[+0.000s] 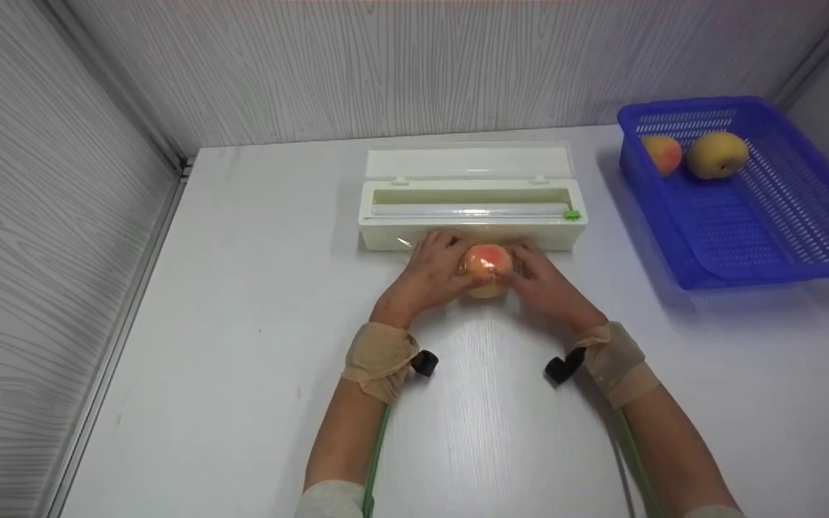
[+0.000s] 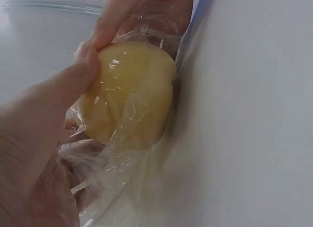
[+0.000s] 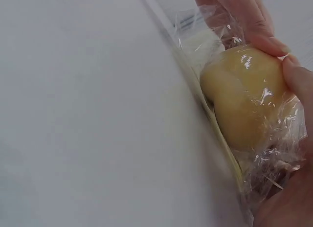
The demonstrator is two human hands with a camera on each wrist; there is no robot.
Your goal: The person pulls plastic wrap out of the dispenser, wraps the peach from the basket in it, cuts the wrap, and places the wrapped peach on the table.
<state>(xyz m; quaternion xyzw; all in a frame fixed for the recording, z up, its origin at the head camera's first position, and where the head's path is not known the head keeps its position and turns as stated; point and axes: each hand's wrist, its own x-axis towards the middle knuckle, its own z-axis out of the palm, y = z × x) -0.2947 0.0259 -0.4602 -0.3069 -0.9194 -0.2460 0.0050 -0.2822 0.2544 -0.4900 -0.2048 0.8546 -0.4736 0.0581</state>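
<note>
Against the front of the open wrap dispenser [image 1: 472, 205], on the white counter [image 1: 242, 302], both hands cup a film-covered fruit [image 1: 486, 267]. Left hand [image 1: 432, 273] and right hand [image 1: 540, 280] curl their fingers [image 2: 105, 21] round it, seemingly pressing the clear film [image 2: 112, 173] snug. Its underside stays hidden. Two more fruits sit in the blue basket [image 1: 781, 230].

Head overhead, wrists close, sharing fruit [image 1: 486, 267]

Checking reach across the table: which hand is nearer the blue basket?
Right. The right hand grips the wrapped fruit on the side toward the blue basket; the left hand grips its far side.
</note>
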